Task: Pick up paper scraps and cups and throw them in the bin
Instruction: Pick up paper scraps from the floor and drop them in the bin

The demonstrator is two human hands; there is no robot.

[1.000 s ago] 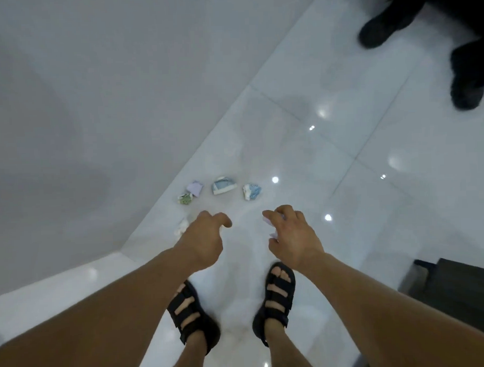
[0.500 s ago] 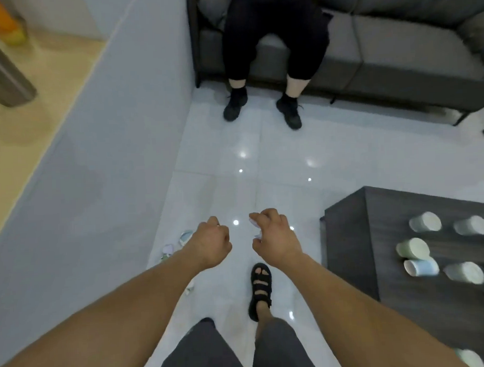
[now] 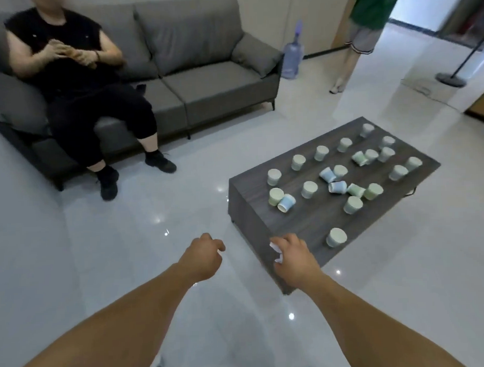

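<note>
Left hand (image 3: 203, 257): grip loosely curled, nothing visible inside. Right hand (image 3: 294, 259): grip clamped on white paper scrap (image 3: 276, 253), held over near corner of worktop (image 3: 299, 217). Since a second ago: up from crouch over floor scraps by wall, turned into room. Those scraps now out of view, same scrap kept in grip. Probably carrying it to bin, none in view. Beyond: many cups (image 3: 309, 189) on worktop, some tipped, none yet cleared. Far: sofa (image 3: 204, 74), seated person (image 3: 75, 79).
</note>
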